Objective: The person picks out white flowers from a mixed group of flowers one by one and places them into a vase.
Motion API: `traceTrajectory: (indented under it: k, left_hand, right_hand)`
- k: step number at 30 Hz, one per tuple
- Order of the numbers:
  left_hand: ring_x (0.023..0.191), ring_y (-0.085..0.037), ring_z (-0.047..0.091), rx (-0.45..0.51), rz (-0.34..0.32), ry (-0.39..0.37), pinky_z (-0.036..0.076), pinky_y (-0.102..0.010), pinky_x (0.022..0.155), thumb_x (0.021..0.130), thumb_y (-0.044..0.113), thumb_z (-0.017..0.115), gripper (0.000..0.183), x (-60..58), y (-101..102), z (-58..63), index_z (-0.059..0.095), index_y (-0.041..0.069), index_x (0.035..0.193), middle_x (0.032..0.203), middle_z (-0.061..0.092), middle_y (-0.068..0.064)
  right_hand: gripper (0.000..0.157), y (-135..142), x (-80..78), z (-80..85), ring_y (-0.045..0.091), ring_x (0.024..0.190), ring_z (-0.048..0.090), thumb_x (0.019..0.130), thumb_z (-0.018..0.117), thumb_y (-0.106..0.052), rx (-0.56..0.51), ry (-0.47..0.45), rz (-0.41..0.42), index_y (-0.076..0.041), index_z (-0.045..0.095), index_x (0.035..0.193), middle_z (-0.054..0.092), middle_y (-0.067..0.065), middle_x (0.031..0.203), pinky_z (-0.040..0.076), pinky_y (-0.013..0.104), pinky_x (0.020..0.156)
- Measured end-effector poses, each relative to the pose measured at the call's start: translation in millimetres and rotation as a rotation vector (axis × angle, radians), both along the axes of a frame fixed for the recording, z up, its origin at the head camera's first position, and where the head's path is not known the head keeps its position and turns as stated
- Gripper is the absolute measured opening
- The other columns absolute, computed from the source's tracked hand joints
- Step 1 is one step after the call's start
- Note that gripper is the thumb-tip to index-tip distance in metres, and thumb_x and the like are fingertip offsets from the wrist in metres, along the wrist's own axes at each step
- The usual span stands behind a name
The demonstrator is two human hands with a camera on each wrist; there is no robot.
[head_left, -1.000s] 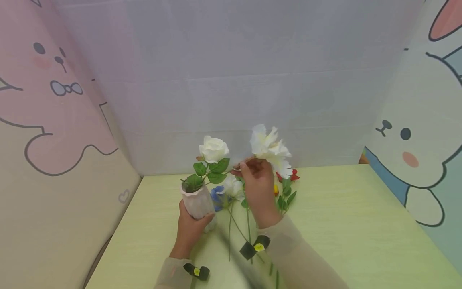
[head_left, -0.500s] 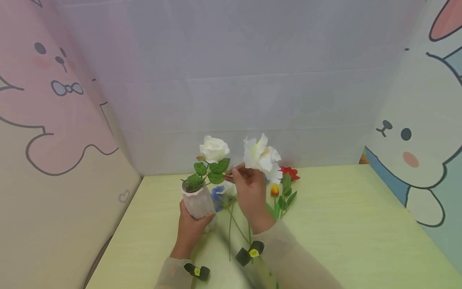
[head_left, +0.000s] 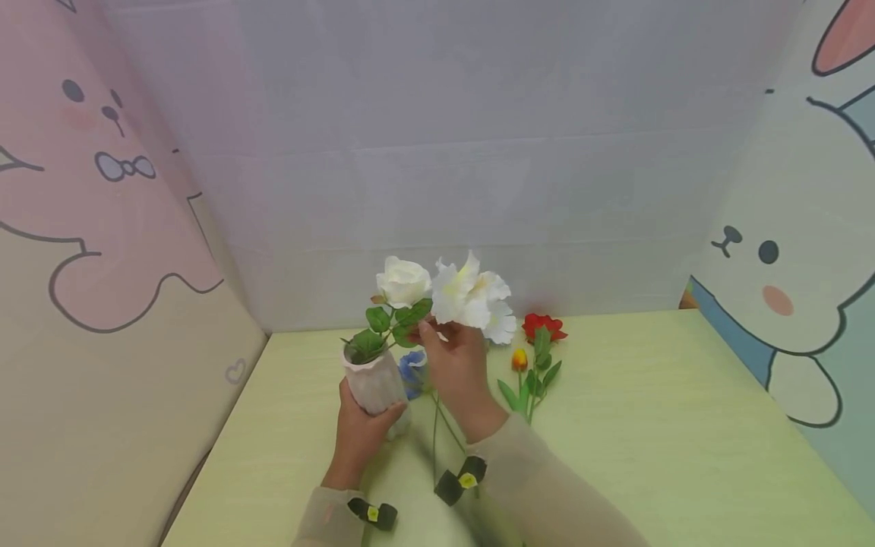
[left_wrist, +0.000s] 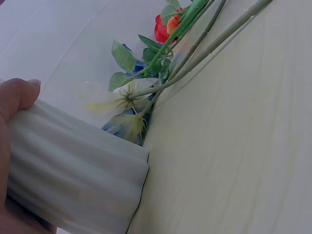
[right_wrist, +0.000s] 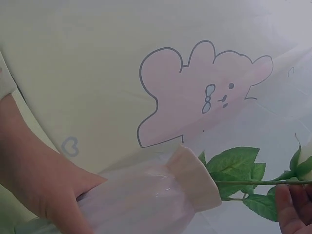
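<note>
My left hand (head_left: 362,437) grips a white fluted vase (head_left: 372,386) by its side, the vase leaning on the table. A white artificial rose (head_left: 403,282) with green leaves stands in it. Close to the rose, my right hand (head_left: 461,376) pinches the stem of a large white ruffled flower (head_left: 461,292) just below its bloom. In the right wrist view, a green stem (right_wrist: 251,183) runs from the right fingertips (right_wrist: 288,209) to the vase mouth (right_wrist: 195,180); how deep it reaches is hidden. The left wrist view has the vase wall (left_wrist: 73,170) under the left thumb (left_wrist: 19,95).
On the pale yellow table (head_left: 683,425) lie a blue flower (head_left: 412,374), an orange-yellow tulip (head_left: 519,359) and a red flower (head_left: 544,327) with their stems toward me. A plain pale wall (head_left: 478,152) stands behind, with cartoon-printed panels at both sides.
My right hand has moved left with the white ruffled flower, bringing it beside the rose. The red flower and tulip have come into fuller view. My left hand and the vase stay put.
</note>
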State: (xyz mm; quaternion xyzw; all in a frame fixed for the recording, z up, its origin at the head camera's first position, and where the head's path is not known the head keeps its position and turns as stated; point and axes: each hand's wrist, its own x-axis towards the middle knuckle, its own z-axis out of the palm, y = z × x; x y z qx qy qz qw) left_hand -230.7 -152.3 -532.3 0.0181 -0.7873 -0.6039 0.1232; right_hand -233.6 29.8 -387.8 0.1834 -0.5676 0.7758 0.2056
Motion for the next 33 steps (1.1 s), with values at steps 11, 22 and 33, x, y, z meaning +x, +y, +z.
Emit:
traceTrajectory:
  k: [11,22,33]
  left_hand:
    - [0.109,-0.031,0.057,-0.011,0.008,0.013,0.047,-0.049,0.092,0.077,0.014,0.092,0.096,-0.2,1.3,-0.3,0.029,0.01,0.15,0.125,0.057,-0.016]
    - [0.113,-0.032,0.056,-0.009,0.002,-0.012,0.045,-0.05,0.096,0.078,0.014,0.092,0.099,-0.6,0.8,1.7,0.026,0.01,0.152,0.129,0.055,-0.018]
    - [0.106,-0.029,0.056,-0.019,0.007,0.019,0.047,-0.047,0.091,0.077,0.014,0.092,0.096,-1.0,-0.7,-2.1,0.029,0.01,0.15,0.123,0.057,-0.016]
  right_hand:
    - [0.016,-7.8,5.7,-5.7,0.026,0.091,0.076,0.102,0.065,-0.009,0.195,-0.076,-0.072,0.002,0.067,0.112,0.074,0.014,0.102,0.052,0.021,0.065]
    - [0.018,-11.7,2.6,-2.7,0.021,0.089,0.076,0.103,0.064,-0.018,0.28,-0.163,-0.067,-0.002,0.073,0.103,0.077,0.008,0.095,0.038,0.02,0.051]
    - [0.046,-12.3,13.3,1.4,0.028,0.086,0.069,0.111,0.041,-0.046,0.75,-0.27,-0.092,-0.017,0.076,0.113,0.074,0.002,0.118,0.05,0.04,0.069]
